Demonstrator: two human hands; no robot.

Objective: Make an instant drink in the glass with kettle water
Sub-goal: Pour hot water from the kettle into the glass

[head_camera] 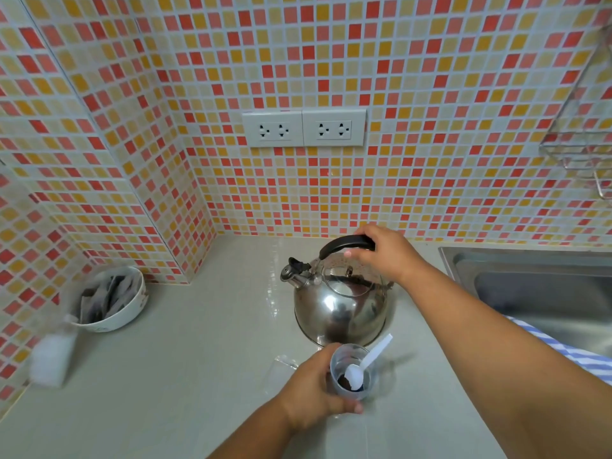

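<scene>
A shiny steel kettle (pixel 337 309) with a black handle and a spout pointing left stands on the grey counter (pixel 185 376). My right hand (pixel 384 248) grips the kettle's handle from the right. In front of the kettle is a clear glass (pixel 352 371) with dark powder at its bottom and a white plastic spoon (pixel 367 362) leaning in it. My left hand (pixel 314 389) is wrapped around the glass from the left.
A white bowl (pixel 112 301) with several grey sachets sits at the left by the tiled wall, a blurred white object (pixel 49 361) near it. A steel sink (pixel 536 289) lies at the right, a blue-striped cloth (pixel 569 352) on its edge. A torn clear wrapper (pixel 281 364) lies beside the glass.
</scene>
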